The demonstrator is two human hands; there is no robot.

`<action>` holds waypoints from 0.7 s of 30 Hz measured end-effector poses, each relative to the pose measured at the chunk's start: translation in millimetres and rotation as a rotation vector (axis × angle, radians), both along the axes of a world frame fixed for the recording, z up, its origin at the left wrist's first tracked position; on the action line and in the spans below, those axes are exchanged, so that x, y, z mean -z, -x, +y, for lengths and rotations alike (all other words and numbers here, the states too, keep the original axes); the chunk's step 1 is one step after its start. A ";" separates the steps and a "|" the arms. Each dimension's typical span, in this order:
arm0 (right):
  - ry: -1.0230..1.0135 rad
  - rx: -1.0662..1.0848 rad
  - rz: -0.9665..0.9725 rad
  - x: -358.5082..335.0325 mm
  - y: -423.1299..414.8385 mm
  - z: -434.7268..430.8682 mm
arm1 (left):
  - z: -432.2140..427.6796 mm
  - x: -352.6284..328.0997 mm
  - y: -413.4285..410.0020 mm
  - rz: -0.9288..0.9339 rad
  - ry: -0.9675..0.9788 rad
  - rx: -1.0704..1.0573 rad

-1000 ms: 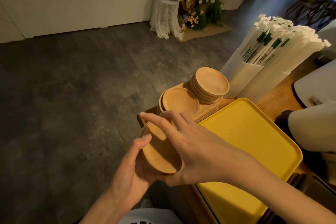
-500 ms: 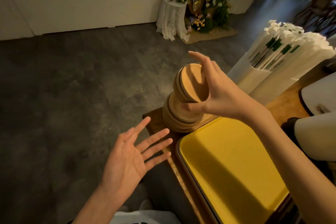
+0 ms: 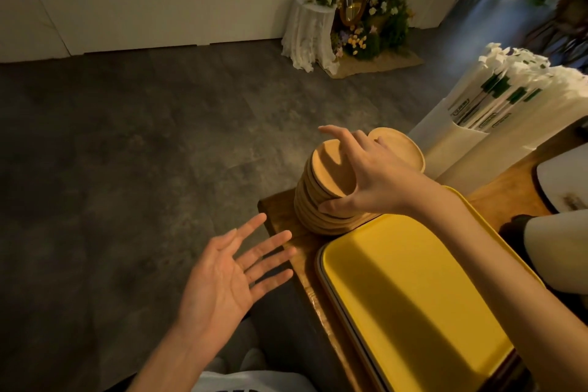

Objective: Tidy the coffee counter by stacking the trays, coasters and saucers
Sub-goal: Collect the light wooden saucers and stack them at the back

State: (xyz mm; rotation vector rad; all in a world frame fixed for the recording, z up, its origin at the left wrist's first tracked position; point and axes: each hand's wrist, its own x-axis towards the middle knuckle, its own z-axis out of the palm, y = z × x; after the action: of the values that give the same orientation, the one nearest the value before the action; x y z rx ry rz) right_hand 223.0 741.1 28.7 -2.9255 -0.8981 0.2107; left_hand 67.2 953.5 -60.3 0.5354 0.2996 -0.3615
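Since half a sec ago the right hand (image 3: 378,178) has come down w/ its wooden saucers (image 3: 331,169), which now lie tilted on the near saucer stack (image 3: 321,219) instead of above it. Nearest, the left hand (image 3: 222,280), off the counter edge: palm up, fingers spread, holding nothing. Next, the yellow tray (image 3: 413,312) on the wooden counter (image 3: 276,216): 1 on top, at least 1 more rim under it. The stack sits at the counter's corner, right at the tray's far end; approx 7 rims, too blurred to be sure. Right thumb and fingers curl round the tilted saucers' edges. To finish well, I'd say: level them, centre on the stack, then let go; left hand could steady the side. Behind: 1 more saucer top (image 3: 401,146), rest hidden. Farthest, 2 white straw holders (image 3: 451,143).
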 end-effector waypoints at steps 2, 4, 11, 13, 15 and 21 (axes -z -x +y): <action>0.007 0.008 0.020 -0.4 0.3 -0.6 | -1.2 0.0 -1.0 0.014 -0.004 0.006; 0.024 0.020 0.037 -1.6 0.7 -1.0 | -2.2 0.7 -1.8 0.030 -0.016 0.007; 0.075 0.060 0.062 -8.1 11.5 -1.1 | -5.5 4.7 -0.1 0.112 -0.218 -0.029; 0.063 0.076 0.083 -9.8 14.6 -3.5 | -5.6 5.5 0.3 0.142 -0.270 -0.043; 0.053 0.087 0.092 -10.6 18.4 -5.4 | -3.9 7.0 0.9 0.165 -0.304 -0.047; -0.017 0.137 0.035 -23.4 43.1 -3.8 | 7.1 8.2 6.8 0.186 -0.317 -0.031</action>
State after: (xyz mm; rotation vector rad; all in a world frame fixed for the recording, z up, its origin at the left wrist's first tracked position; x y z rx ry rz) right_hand 179.9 737.3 52.1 -2.9428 -0.6880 0.2433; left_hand 60.4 960.6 -68.4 0.8091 0.5496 -0.3359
